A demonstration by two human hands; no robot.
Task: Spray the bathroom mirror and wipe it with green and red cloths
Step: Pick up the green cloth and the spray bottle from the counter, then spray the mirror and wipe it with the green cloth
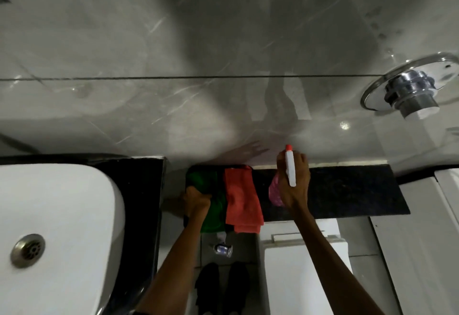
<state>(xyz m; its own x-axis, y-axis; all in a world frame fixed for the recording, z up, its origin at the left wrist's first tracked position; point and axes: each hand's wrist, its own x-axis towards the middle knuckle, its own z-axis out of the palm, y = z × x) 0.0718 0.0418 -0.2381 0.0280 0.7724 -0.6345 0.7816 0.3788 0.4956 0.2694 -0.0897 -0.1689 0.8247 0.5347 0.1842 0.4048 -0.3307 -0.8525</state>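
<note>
A green cloth (211, 190) and a red cloth (242, 198) lie side by side over the left end of a dark ledge (347, 190), both hanging past its front edge. My left hand (196, 201) is closed on the green cloth's left part. My right hand (294, 183) grips a spray bottle (290, 165) with a white trigger head, a red nozzle tip and a pink body, held at the ledge with the nozzle pointing at the wall. No mirror is in view.
A white basin (57, 215) with a metal drain (27, 250) fills the lower left on a black counter (146, 190). A white toilet tank (305, 260) stands below the ledge. Grey glossy wall tiles (198, 41) rise ahead, and a chrome fitting (409, 91) juts from the wall at right.
</note>
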